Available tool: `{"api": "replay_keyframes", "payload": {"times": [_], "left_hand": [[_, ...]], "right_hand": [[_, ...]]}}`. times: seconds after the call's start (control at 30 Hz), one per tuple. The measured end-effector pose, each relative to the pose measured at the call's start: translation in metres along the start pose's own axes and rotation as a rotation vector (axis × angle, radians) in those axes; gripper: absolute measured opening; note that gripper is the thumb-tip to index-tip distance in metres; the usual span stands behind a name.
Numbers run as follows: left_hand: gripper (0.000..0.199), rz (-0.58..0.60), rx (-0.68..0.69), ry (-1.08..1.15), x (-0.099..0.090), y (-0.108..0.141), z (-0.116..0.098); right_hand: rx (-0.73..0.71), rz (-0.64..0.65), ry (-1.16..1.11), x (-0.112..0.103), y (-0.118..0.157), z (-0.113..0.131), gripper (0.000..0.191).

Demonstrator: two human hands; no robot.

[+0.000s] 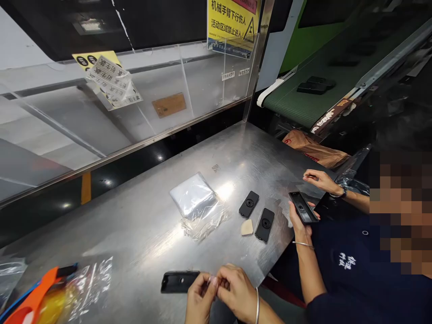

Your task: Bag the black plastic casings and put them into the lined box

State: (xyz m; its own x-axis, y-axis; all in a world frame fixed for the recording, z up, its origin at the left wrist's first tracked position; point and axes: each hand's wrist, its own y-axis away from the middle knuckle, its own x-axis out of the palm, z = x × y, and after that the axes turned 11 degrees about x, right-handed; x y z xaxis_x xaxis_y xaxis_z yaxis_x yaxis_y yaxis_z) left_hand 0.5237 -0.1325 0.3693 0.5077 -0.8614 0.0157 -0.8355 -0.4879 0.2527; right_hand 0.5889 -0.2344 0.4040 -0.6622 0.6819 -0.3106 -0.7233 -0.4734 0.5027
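A stainless-steel table (135,234) spreads under everything, a clear plastic packet (194,195) lying near its middle. Beyond the packet, to the right, runs a green conveyor belt (297,103). Right of the packet sits a co-worker (367,265), holding an open black casing (303,208). An orange-handled tool (38,290) lies left of the packet and nearer the viewer.

On the packet's near side, the left hand (198,299) and right hand (238,288) meet, fingertips pinched almost together; whatever sits between them is too small to identify. Just beside the left hand is another black casing, hollow side up (177,282); contact cannot be told.

Two ringed black cases (249,204) lie just right of the packet, near a pale wedge (247,227). The fingertip work seems under way; the hollow casing looks unfilled, so probably unfinished.
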Motion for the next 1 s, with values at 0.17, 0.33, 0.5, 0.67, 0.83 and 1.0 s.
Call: {"api": "replay_keyframes", "payload": {"times": [0.17,0.33,0.5,0.67,0.83,1.0], "left_hand": [[0.044,-0.052,-0.047,0.017,-0.006,0.003,0.009],[0.039,-0.116,0.087,-0.323,-0.01,0.008,0.018],[0.031,-0.262,0.559,-0.749,-0.01,0.011,0.03],[0.018,-0.243,0.783,-1.05,-0.032,0.008,0.033],[0.017,-0.176,0.786,-1.114,-0.055,0.003,0.04],[0.021,-0.274,0.532,-1.033,-0.088,-0.001,0.047]], "right_hand": [[0.043,0.106,-0.029,0.0,-0.003,-0.011,0.007],[0.024,-0.066,0.064,0.003,-0.005,-0.014,0.008],[-0.212,-0.194,0.445,0.021,-0.005,-0.015,0.015],[-0.322,-0.221,0.622,0.035,-0.006,-0.013,0.015],[-0.313,-0.221,0.622,0.05,-0.008,-0.011,0.018],[-0.343,-0.141,0.54,0.061,-0.016,-0.009,0.014]]}}
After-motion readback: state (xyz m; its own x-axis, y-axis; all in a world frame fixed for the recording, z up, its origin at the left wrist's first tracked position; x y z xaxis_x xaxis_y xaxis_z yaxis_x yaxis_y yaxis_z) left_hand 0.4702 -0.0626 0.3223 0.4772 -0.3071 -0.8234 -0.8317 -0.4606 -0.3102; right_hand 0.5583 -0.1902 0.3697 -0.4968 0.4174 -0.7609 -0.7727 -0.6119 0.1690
